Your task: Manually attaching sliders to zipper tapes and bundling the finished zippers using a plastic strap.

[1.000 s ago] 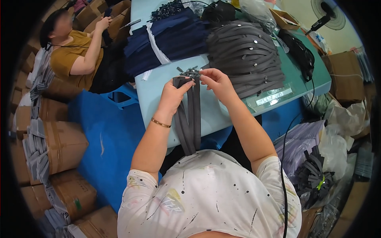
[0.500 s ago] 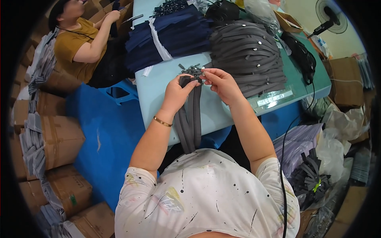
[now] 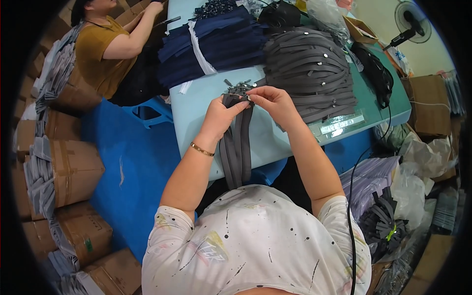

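Grey zipper tapes (image 3: 239,147) hang from my left hand (image 3: 216,118), which is closed around their upper ends, thumb on top. They run down over the table's near edge to my lap. My right hand (image 3: 279,107) is closed in a pinch right at those ends, by the left thumb tip. What its fingertips hold is too small to make out. Just beyond both hands lies a small heap of dark metallic zipper sliders (image 3: 239,87). A wide bundle of grey zippers (image 3: 309,73) lies to the right of the heap.
Navy zippers (image 3: 231,51) tied with a white band lie at the table's (image 3: 196,108) far left, with more dark small parts (image 3: 216,9) behind. A black bag (image 3: 376,73) lies at the right edge. Cardboard boxes (image 3: 76,172) line the left. A co-worker (image 3: 105,54) sits at the far left.
My right hand has come down and left from beside the sliders to the zipper ends, its fingers pinched closer. My left hand keeps its hold. The whole view has shifted slightly.
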A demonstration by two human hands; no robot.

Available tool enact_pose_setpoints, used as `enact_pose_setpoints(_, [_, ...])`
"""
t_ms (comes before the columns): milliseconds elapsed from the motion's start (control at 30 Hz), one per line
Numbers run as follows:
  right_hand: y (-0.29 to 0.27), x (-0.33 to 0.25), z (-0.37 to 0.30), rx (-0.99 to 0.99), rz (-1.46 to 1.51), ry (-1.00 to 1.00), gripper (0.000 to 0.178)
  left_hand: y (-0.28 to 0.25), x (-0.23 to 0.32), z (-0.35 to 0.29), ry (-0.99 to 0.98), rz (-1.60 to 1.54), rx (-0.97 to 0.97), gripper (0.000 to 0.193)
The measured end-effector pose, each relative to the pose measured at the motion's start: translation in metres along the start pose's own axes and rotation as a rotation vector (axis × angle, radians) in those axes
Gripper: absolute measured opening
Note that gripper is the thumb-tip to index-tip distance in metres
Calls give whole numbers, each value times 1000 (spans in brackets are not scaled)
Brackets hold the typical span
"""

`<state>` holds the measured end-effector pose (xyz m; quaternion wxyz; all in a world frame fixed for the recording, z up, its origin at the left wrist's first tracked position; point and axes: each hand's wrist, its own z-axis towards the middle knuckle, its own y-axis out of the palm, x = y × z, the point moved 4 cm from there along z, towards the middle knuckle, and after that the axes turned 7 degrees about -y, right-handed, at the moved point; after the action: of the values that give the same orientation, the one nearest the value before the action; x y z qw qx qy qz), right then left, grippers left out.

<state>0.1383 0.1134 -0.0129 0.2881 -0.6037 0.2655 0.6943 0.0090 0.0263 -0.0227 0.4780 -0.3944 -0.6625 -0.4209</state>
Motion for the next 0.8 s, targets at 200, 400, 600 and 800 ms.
enact_pose_setpoints(200, [-1,7,-3,87,-139,-81,25,-4,1,0,-118,-79,8,23])
enact_pose_setpoints(400, [7,22,-9,138,282,225,32,-2,5,-4,-95,-187,-10,24])
enact_pose_setpoints(600, [6,24,-12,403,321,60,19,-11,-1,9,-97,-301,-2,29])
enact_pose_setpoints(800, [17,8,-4,217,26,-63,14,-13,-2,8,-127,-233,-12,27])
